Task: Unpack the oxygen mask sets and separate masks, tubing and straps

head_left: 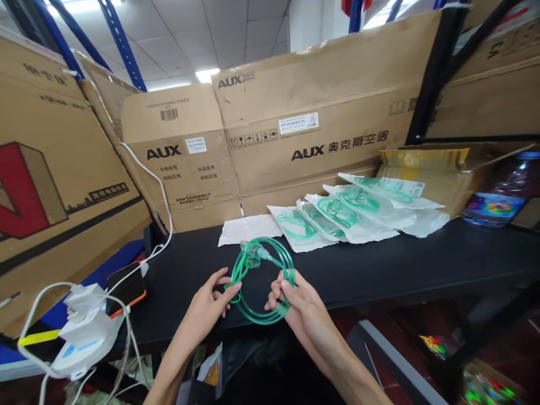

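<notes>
A coil of green tubing (270, 247) with a clear mask piece (253, 249) at its far end lies over the front of the black table (379, 264). My left hand (211, 306) pinches the coil's left side between thumb and fingers. My right hand (295, 301) grips the right side of the same coil, fingers closed round the loops. Both hands hold it just above the table's front edge.
An empty white pouch (248, 228) lies behind the coil. Several sealed pouches with green tubing (350, 211) overlap at the back right. AUX cardboard boxes (304, 112) wall the back. A phone (126, 287), chargers (84, 332) and white cables sit at the left.
</notes>
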Demonstrator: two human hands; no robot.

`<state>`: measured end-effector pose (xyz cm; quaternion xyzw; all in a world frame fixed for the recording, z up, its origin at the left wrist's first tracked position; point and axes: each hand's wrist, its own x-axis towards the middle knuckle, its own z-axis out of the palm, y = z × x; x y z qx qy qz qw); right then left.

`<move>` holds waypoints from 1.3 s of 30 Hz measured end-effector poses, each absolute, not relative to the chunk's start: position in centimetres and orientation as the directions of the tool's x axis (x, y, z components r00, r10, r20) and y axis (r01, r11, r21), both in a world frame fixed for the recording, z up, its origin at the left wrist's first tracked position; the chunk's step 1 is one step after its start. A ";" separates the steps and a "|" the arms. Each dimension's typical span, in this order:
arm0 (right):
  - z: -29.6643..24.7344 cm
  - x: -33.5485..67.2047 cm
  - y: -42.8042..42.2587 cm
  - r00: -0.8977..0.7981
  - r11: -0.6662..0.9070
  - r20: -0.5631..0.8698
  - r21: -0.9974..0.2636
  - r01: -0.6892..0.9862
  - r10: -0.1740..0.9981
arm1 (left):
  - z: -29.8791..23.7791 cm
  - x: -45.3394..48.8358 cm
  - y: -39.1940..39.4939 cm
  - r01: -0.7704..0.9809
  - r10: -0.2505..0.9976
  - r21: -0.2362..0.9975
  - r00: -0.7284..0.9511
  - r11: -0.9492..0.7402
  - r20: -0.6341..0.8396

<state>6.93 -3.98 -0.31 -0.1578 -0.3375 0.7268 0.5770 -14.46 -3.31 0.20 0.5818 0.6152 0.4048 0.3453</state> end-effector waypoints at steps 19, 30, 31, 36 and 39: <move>-0.1 8.9 -3.6 -0.491 -0.285 0.032 -0.781 -0.556 0.870 | 2.9 -13.2 -3.1 0.345 0.992 0.933 0.110 -0.103 0.069; -0.8 8.0 -3.2 -0.317 -0.220 0.001 -0.719 -0.660 0.948 | 2.8 -12.8 -4.0 0.256 0.988 0.955 0.085 -0.148 0.130; -0.9 8.0 -3.1 -0.303 -0.216 -0.005 -0.714 -0.666 0.953 | 2.7 -12.6 -4.0 0.284 0.987 0.946 0.072 -0.157 0.143; -1.2 7.7 -3.2 -0.272 -0.207 -0.020 -0.702 -0.681 0.962 | 2.0 -11.3 -3.7 0.436 0.972 0.878 -0.023 -0.199 0.232; -1.3 7.7 -3.2 -0.265 -0.200 -0.018 -0.704 -0.681 0.964 | 1.8 -10.5 -3.8 0.382 0.954 0.895 -0.097 -0.229 0.285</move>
